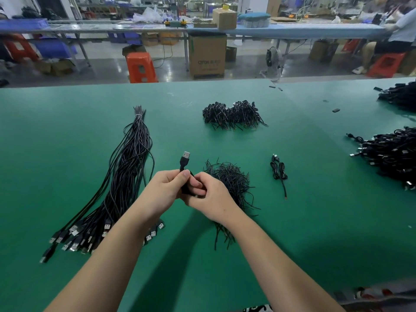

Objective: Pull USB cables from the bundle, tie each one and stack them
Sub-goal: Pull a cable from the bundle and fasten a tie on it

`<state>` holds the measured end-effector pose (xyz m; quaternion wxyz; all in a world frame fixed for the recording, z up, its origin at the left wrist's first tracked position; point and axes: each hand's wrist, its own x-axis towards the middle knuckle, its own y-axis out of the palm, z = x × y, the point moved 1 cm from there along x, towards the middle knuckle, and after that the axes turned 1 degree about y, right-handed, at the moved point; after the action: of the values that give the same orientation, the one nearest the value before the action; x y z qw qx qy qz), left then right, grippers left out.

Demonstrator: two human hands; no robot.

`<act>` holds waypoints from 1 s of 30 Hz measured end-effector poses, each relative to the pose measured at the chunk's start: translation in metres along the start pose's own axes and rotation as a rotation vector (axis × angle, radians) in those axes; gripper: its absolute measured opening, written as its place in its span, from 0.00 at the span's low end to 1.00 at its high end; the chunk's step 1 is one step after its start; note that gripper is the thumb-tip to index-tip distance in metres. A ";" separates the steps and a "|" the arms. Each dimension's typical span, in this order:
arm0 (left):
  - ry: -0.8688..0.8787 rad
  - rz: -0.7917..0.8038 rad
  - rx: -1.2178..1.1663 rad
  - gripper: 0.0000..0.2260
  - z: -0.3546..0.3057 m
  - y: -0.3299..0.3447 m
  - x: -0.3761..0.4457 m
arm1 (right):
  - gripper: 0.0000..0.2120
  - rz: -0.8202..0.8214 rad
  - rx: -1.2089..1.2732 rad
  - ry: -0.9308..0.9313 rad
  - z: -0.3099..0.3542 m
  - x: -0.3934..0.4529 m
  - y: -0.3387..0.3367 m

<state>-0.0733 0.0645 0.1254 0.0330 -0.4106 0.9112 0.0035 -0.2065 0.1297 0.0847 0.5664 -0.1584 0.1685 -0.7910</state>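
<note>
Green matting covers the bench (292, 244) pretty much edge to edge, so all the black cable shows up nicely. Closest to the camera, both hands meet at center frame. The left hand (166, 188) has its grip clenched around a coiled USB cable (185, 167), thumb on top, with the plug end poking straight up and away. The right hand (209, 197) pinches the same coil from the right side, fingers curled in against it, so the cable's long axis runs roughly up-frame between the two grips. Looks like the tying step is underway, though I can't see a tie itself.

Just behind the right hand sits a messy clump of short ties (229, 181), closest to that hand for the next grab. Lower left, the loose bundle (121, 176) fans out, plugs toward the camera. One finished cable (278, 171) lies right of center. Farther up, the stack (231, 114) of tied ones, well apart, up-frame.
</note>
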 end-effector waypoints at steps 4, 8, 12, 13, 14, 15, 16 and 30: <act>0.127 -0.175 0.432 0.15 0.006 0.007 -0.001 | 0.11 0.005 -0.278 -0.083 0.008 0.000 -0.004; 0.304 -0.351 0.863 0.15 0.007 0.006 -0.002 | 0.10 0.012 -0.386 -0.133 0.014 -0.003 -0.001; 0.203 -0.270 1.117 0.22 0.005 -0.003 -0.001 | 0.07 0.100 -0.520 -0.152 0.015 -0.006 0.004; 0.183 -0.246 1.158 0.24 0.004 -0.007 -0.001 | 0.06 0.115 -0.547 -0.163 0.015 -0.007 0.006; 0.157 -0.224 1.170 0.25 0.003 -0.011 0.001 | 0.06 0.122 -0.561 -0.173 0.015 -0.009 0.007; 0.128 -0.202 1.156 0.26 0.001 -0.014 0.001 | 0.06 0.124 -0.561 -0.178 0.015 -0.010 0.009; 0.106 -0.180 1.124 0.27 -0.001 -0.017 0.002 | 0.06 0.124 -0.554 -0.181 0.015 -0.010 0.010; 0.167 -0.050 0.917 0.10 -0.009 -0.035 0.009 | 0.09 0.241 -0.164 0.036 0.022 -0.006 0.023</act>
<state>-0.0540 0.0341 0.1346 0.1379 -0.3745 0.8079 -0.4336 -0.1760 0.1262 0.0938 0.6394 -0.1685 0.2607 -0.7035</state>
